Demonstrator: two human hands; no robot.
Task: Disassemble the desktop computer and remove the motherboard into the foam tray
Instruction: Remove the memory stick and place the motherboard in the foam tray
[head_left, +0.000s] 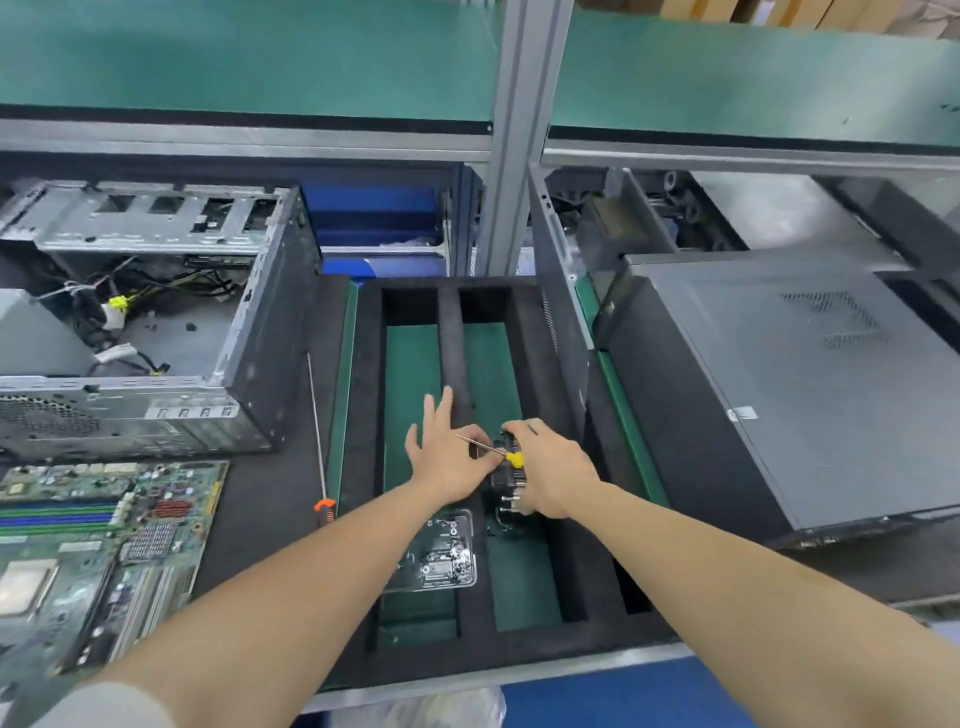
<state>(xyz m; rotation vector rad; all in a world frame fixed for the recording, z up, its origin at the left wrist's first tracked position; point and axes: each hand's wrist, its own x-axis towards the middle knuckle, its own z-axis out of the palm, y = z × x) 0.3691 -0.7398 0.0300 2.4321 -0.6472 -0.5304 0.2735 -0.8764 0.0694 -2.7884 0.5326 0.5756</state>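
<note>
The motherboard (104, 545) is left outside the foam tray (364, 415), on its left. A finned part (511, 480) and screwdriver (514, 458) are gripped together by the right hand (553, 467) — either could be dropped. The left hand (447, 457) is spread; a pinch cannot be told.

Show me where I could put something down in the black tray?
Both slots of the foam tray are bare at their far ends, either side of the middle rib. Crowded nearer: left hand, right hand gripping a cooler, small board.
</note>
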